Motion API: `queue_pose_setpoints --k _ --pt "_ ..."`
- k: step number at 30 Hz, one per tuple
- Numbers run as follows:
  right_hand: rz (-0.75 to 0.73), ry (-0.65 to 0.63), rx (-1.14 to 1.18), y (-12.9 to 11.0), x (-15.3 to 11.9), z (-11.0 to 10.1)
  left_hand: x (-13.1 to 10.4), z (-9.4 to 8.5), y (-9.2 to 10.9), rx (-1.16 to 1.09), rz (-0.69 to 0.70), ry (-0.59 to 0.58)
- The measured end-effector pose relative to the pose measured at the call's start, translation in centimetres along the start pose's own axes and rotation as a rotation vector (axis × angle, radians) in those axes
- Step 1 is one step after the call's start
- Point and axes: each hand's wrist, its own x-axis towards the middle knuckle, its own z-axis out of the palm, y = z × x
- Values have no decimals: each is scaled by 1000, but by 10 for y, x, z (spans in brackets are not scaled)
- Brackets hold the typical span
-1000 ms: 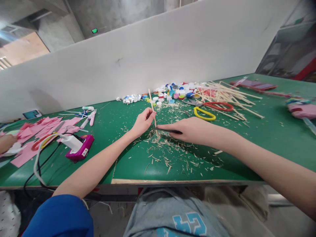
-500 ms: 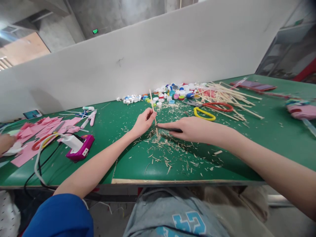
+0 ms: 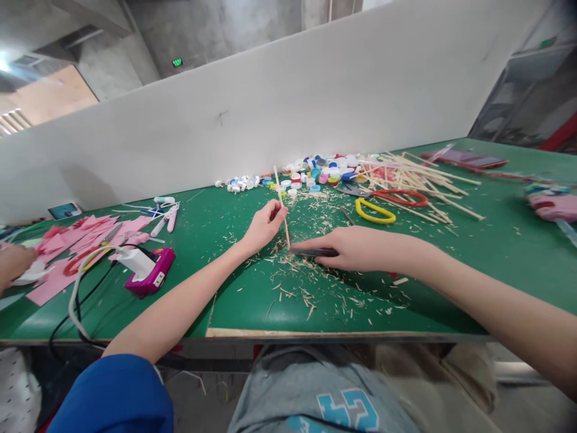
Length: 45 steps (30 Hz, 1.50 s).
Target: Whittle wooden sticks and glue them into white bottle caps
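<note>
My left hand [image 3: 267, 226] pinches a thin wooden stick [image 3: 286, 231], which stands nearly upright with its lower end at the green tabletop. In my right hand [image 3: 345, 248] is a dark-handled knife [image 3: 315, 252], the index finger stretched along it. The knife's tip meets the bottom of the stick; most of its blade is hidden or too small to make out. Pale wood shavings [image 3: 306, 294] lie scattered under and around both hands.
Behind my hands are many bottle caps [image 3: 315, 171], scissors [image 3: 383, 197] and a heap of wooden sticks [image 3: 419, 180]. To the left lie a purple power strip [image 3: 151, 273], cables and pink paper [image 3: 49, 285]. Another person's hand [image 3: 15, 264] is at the far left.
My right hand has moved the knife down along the stick to its lower end. My left hand keeps its hold, and the view has shifted slightly.
</note>
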Motion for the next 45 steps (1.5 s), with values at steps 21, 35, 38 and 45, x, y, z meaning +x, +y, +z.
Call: queue_pose_setpoints --k 21,35,38,45 --pt "42 271 -253 7 9 15 1 0 -5 -8 20 9" --pt "-9 176 -165 7 5 3 0 0 -2 -10 2 8" --pt "-27 188 -172 7 5 3 0 0 -2 -10 4 6" --pt "-22 67 -63 2 -2 4 1 0 -5 -18 4 3"
